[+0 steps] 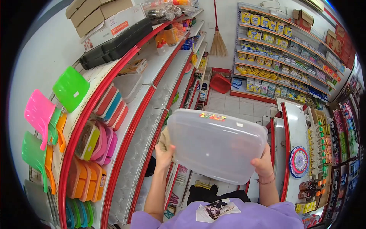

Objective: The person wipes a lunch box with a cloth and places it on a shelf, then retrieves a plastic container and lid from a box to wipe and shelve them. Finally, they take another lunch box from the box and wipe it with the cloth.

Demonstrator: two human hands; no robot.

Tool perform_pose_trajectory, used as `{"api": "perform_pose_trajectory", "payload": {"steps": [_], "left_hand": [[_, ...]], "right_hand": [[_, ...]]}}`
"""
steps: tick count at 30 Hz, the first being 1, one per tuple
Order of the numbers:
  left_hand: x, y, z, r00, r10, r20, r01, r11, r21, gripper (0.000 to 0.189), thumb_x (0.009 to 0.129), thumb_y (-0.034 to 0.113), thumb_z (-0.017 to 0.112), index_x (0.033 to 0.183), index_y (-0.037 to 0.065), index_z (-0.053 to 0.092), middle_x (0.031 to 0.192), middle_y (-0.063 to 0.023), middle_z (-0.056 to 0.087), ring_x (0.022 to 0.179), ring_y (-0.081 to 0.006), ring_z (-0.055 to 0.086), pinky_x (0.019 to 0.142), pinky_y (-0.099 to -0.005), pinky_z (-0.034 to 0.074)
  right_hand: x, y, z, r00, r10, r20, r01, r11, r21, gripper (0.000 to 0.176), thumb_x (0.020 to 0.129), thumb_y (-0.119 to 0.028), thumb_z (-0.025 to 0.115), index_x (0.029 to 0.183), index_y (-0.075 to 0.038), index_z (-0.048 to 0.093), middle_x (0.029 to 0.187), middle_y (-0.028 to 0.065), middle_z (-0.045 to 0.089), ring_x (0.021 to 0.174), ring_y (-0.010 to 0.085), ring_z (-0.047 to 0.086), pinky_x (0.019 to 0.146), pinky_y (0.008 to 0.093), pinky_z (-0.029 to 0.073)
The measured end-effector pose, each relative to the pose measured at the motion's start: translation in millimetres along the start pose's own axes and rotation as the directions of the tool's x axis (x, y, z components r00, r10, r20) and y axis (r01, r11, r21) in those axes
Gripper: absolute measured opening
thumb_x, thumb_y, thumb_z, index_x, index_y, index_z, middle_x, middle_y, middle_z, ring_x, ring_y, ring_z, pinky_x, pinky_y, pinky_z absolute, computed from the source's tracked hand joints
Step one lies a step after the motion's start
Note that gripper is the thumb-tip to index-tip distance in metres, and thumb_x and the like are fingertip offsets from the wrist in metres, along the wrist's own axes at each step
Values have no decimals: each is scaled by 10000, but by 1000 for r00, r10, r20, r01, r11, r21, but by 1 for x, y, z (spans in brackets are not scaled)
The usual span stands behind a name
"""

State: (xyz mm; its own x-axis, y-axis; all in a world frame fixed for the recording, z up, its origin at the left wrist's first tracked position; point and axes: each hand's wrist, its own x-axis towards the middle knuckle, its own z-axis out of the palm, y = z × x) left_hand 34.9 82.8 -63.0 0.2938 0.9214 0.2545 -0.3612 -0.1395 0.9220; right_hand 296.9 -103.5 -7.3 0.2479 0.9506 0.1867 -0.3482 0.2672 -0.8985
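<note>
A large translucent plastic container point(213, 149) with rounded corners is held up in front of my chest, tilted, its broad face toward me. Colourful stickers and a small white label show along its upper edge. My left hand point(164, 155) grips its left side, thumb on the near face. Beside those fingers is a beige piece point(164, 138) that looks like cloth; whether it is in the hand's grasp is partly hidden. On the lower right edge, my right hand point(263, 164) is closed with its thumb on the face and its other fingers hidden behind.
At left, a red-edged shelf point(82, 133) carries plastic dippers point(40, 108) and colourful food boxes point(89, 179). A black case point(116, 44) lies on top. Packets fill the far shelves point(267, 55), a broom point(218, 42) hangs behind, and a counter point(295, 118) stands right.
</note>
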Motion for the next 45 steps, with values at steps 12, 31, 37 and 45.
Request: {"api": "perform_pose_trajectory", "payload": {"steps": [12,31,37,45], "left_hand": [[-37,86,108,400,605,689,-897,104,430,366,642,212,673,1003,155,657,1062,-69,598,1035,-279,555,909,-489,405],[58,30,-24,995,80,-66,-89,984,-151,468,888,384,458,1141,-7,506,1080,-167,570,968,-284,576,830,-372,481],[43,43,-26,924,-290,250,377,797,-471,722,768,498,502,1215,-65,439,1157,-205,538,1034,-308,552,877,-378,464],[20,30,-21,984,-147,100,178,810,-559,812,607,382,542,1280,-36,365,1228,-203,464,1090,-350,488,913,-483,423]], "right_hand": [[9,25,41,863,-325,388,500,663,-557,633,537,-216,787,1072,15,541,995,172,629,846,255,647,717,310,507],[16,-12,41,505,-457,733,860,342,-379,441,701,-227,711,1115,-205,560,1126,174,585,999,318,601,841,381,495],[13,-22,52,415,-26,909,891,-190,-412,370,838,-236,524,1189,-350,491,1221,4,530,1114,190,526,1049,518,233],[25,5,2,998,-39,-54,39,999,-2,1061,651,-631,564,1427,-116,54,1424,178,194,1310,294,251,1051,444,237]]}}
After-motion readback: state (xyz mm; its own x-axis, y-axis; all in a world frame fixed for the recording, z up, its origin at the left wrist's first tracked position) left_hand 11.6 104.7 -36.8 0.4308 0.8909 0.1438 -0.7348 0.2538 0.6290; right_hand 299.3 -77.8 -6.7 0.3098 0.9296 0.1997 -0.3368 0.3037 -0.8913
